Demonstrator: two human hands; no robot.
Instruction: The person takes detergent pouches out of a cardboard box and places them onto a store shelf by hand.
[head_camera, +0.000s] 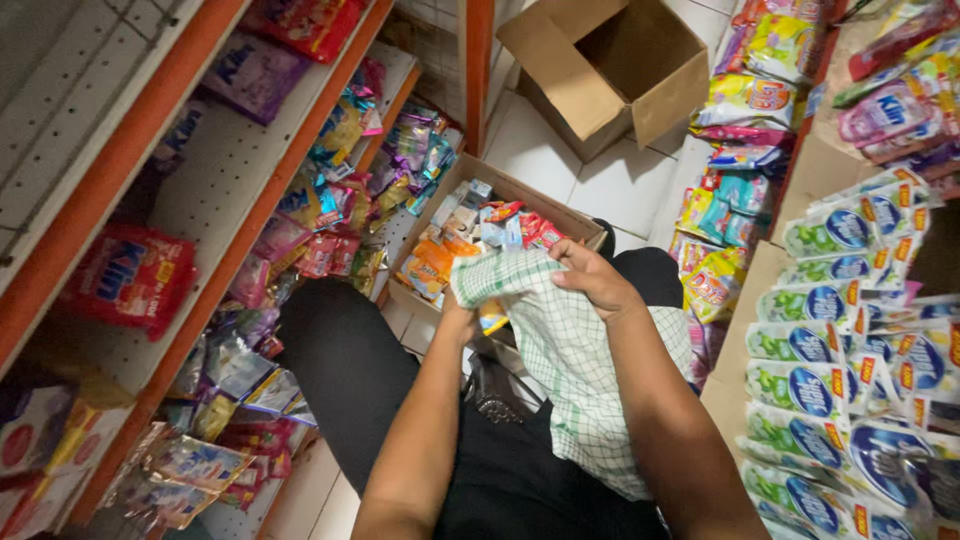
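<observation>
A white cloth with a green check pattern (575, 360) hangs over my lap. My right hand (590, 278) grips its upper edge from above. My left hand (457, 312) is mostly hidden behind the bunched top of the same cloth and appears to hold it from beneath. Just beyond my hands sits a low cardboard box (520, 192) filled with small colourful packets.
An orange-framed shelf unit (230, 240) with white shelves and many sachets stands at my left. An empty open cardboard carton (640, 75) rests on the white tile floor ahead. Rows of green and blue sachets (850, 350) and more packets hang at right. My black-trousered legs fill the narrow aisle.
</observation>
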